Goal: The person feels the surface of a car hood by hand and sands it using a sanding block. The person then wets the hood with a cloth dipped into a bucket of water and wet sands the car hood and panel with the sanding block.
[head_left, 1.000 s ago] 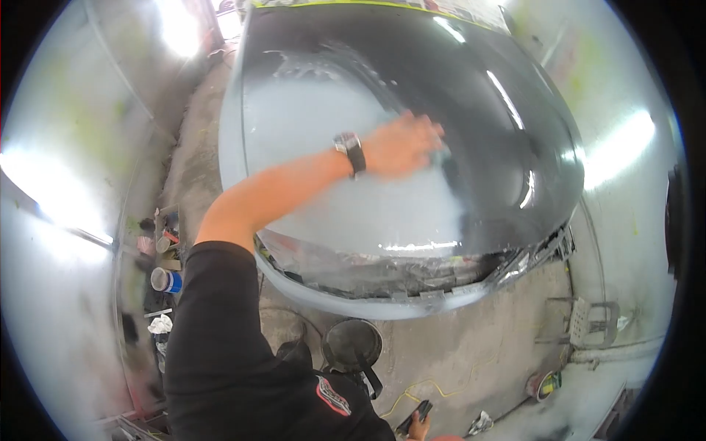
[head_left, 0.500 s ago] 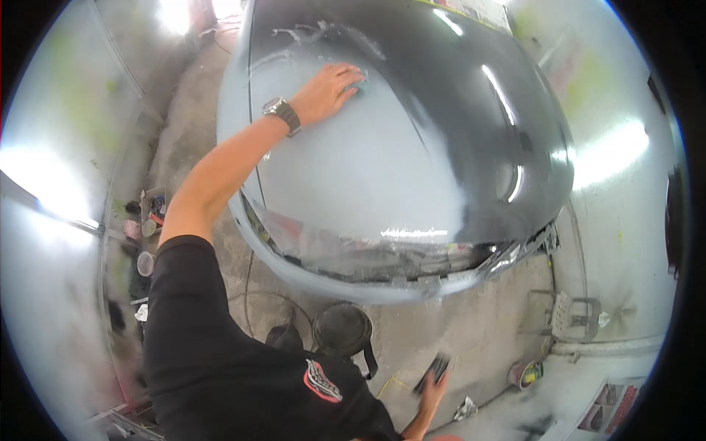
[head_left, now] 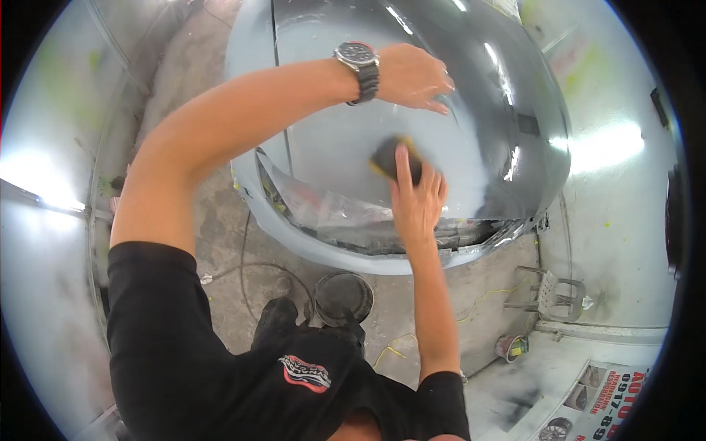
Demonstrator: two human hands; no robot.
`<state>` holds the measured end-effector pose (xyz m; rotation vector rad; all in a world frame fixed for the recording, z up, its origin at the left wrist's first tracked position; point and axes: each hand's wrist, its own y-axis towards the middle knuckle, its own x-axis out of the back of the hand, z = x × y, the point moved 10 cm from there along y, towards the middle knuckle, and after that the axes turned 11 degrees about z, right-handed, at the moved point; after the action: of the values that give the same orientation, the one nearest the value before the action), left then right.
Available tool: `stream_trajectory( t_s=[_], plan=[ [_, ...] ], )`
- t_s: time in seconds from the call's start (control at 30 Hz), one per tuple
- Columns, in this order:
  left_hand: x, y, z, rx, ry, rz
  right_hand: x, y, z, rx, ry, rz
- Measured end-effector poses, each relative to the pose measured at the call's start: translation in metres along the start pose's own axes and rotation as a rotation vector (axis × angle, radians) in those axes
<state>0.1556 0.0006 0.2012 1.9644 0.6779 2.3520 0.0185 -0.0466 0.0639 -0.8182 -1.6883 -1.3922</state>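
Note:
A car hood [head_left: 346,158], dull grey on the left and glossy dark on the right, spreads out before me with a wet sheen. My left hand [head_left: 415,77], a watch on its wrist, is over the upper middle of the hood. Its fingers curl downward and look wet; what lies under them is hidden. Nearer the hood's front edge, my right hand [head_left: 421,198] grips a dark sanding block [head_left: 388,160] with yellowish edges. The block appears to lie on the grey area, slightly blurred, with one finger stretched over its top.
A round black bucket [head_left: 343,298] stands on the concrete floor by my feet. A hose [head_left: 283,269] curves past it. At right are a plastic chair [head_left: 553,295], a small bucket [head_left: 510,348] and a yellow cord [head_left: 482,300]. A printed sign [head_left: 610,404] lies lower right.
My right hand has come up from low beside my body, bringing the sanding block to the hood. My left hand has shifted right across the hood. The view has moved closer.

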Motion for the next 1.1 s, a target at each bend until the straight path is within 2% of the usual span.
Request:
stream_trajectory(
  t_s=[0.07,0.17,0.2,0.23,0.27,0.3,0.37,0.43,0.5,0.6,0.7,0.73,0.87,0.93,1.0,1.03,1.1],
  plan=[
    [-0.003,0.005,0.001,0.063,0.014,0.094,-0.005,0.08,0.013,-0.004,-0.002,0.047],
    [0.003,0.001,0.028,0.231,-0.066,0.005,-0.049,0.156,0.016,0.112,-0.077,-0.15],
    [0.01,-0.006,0.037,0.297,-0.084,-0.039,-0.05,0.166,0.019,0.135,-0.049,-0.122],
    [0.012,-0.018,0.054,0.403,-0.085,-0.029,-0.039,0.166,0.022,0.136,-0.034,-0.069],
    [0.022,-0.039,0.068,0.454,-0.071,-0.16,-0.028,0.166,0.026,0.135,-0.02,-0.016],
    [0.021,-0.067,0.087,0.496,-0.064,-0.292,-0.008,0.129,0.024,0.099,-0.018,0.077],
    [0.01,-0.136,0.131,0.654,-0.019,-0.463,-0.003,0.059,0.008,0.159,-0.046,0.063],
    [-0.014,-0.211,0.152,0.984,-0.092,-0.457,-0.003,0.037,-0.003,0.2,-0.037,0.065],
    [-0.062,-0.254,0.151,1.021,0.038,-0.667,-0.001,0.057,0.0,0.259,-0.068,0.055],
    [-0.057,-0.26,0.116,1.102,0.037,-0.833,-0.006,0.138,0.003,0.254,-0.072,0.034],
    [-0.064,-0.266,0.125,1.243,0.035,-0.807,-0.016,0.178,0.005,0.12,-0.031,0.051],
    [-0.071,-0.267,0.123,1.284,0.026,-0.762,-0.013,0.164,0.006,0.158,-0.017,0.036],
    [-0.069,-0.268,0.116,1.166,0.026,-0.838,-0.007,0.053,-0.019,0.235,-0.046,0.035],
    [-0.071,-0.273,0.122,1.15,-0.068,-0.878,-0.016,0.047,-0.012,0.241,-0.054,0.06],
    [-0.071,-0.273,0.121,1.137,-0.074,-0.831,-0.012,0.099,-0.005,0.238,-0.023,0.069],
    [-0.065,-0.268,0.121,1.114,-0.062,-0.817,-0.009,0.144,0.007,0.221,-0.006,0.111],
    [-0.064,-0.268,0.12,1.112,-0.053,-0.83,-0.025,0.234,0.015,0.192,-0.017,0.053]
  ],
)
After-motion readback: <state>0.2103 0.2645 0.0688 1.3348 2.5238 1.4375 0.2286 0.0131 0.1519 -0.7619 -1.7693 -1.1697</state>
